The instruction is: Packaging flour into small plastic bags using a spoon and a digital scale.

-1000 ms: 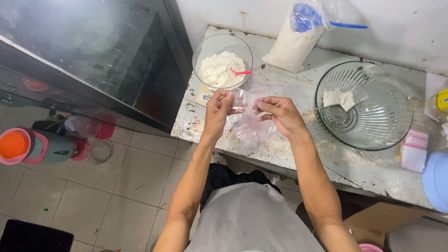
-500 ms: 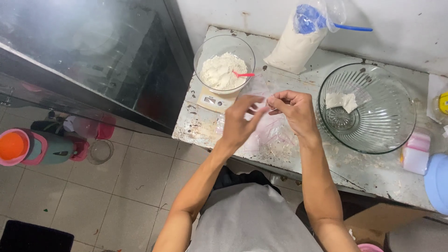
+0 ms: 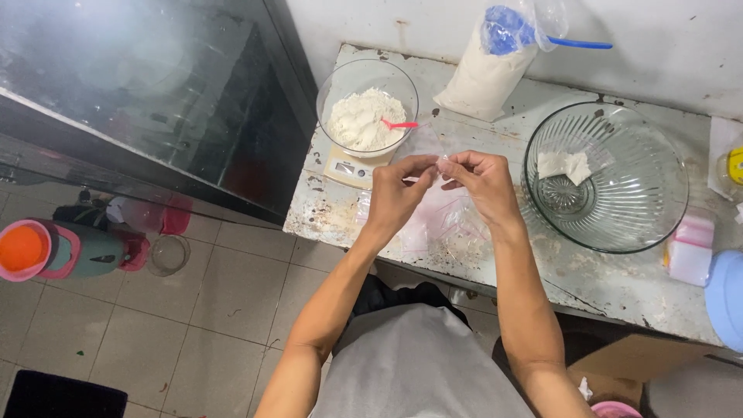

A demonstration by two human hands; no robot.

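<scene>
Pinching at the top of a small clear plastic bag [image 3: 445,213], the left hand [image 3: 396,193] and the right hand [image 3: 481,182] meet above the middle of the bench [image 3: 619,286], a little back from its front edge; the fingertips of both are closed on the thin film at the bag's mouth, thumbs against forefingers, with almost no gap between the two hands; the bag hangs down from that grip, see-through with a faint pink tint, and whether anything is inside it I cannot tell.

Just behind the hands, near the back left corner of the bench, a clear bowl of white flour [image 3: 365,116] sits on a small kitchen scale [image 3: 348,166]; a pink spoon [image 3: 398,125] rests in the flour with its handle over the bowl's right rim; against the back edge leans a plastic sack of white powder [image 3: 487,73] with a blue scoop [image 3: 576,44] beside its top.

To the right of the hands stands a large ribbed glass bowl [image 3: 658,193], close to the right wrist but apart from it, with a couple of pale flat pieces [image 3: 563,165] lying inside; a small pink and white box [image 3: 689,251] sits near the right edge of the bench.

Below the left edge, on the tiled floor [image 3: 201,310], lies a green jug with an orange top [image 3: 62,249].
</scene>
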